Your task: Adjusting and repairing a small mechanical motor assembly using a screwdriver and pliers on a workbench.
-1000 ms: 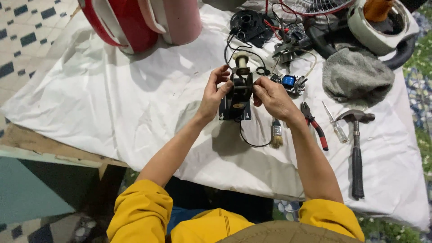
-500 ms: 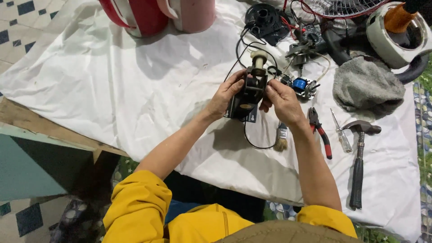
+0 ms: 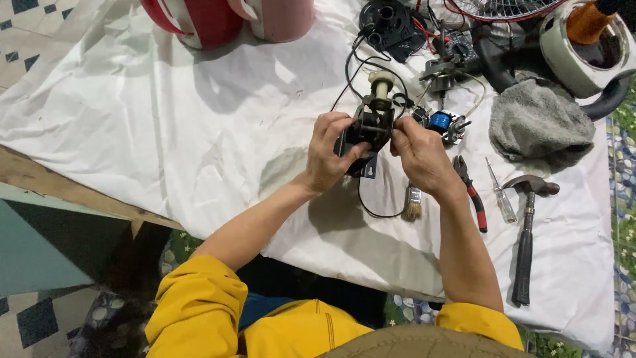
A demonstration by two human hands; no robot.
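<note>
Both hands hold a black metal fan motor housing (image 3: 368, 126) above the white cloth. My left hand (image 3: 329, 154) grips its left side, thumb across the front. My right hand (image 3: 420, 154) holds its right side. A cream plastic knob (image 3: 381, 85) on a brass shaft sticks up from the far end of the housing. A black cable (image 3: 366, 203) loops from the housing down onto the cloth. A small part with a blue coil (image 3: 440, 122) lies just beyond my right hand.
A paintbrush (image 3: 412, 204), red-handled pliers (image 3: 471, 190), a screwdriver (image 3: 499, 193) and a hammer (image 3: 525, 236) lie right of my hands. A grey rag (image 3: 538, 124), black fan parts (image 3: 391, 21) with wires, a white ring-shaped housing (image 3: 580, 56) and red-and-pink containers (image 3: 228, 18) sit farther back.
The view has shifted slightly. My hands keep hold of the motor housing, with small shifts of the fingers on it.
</note>
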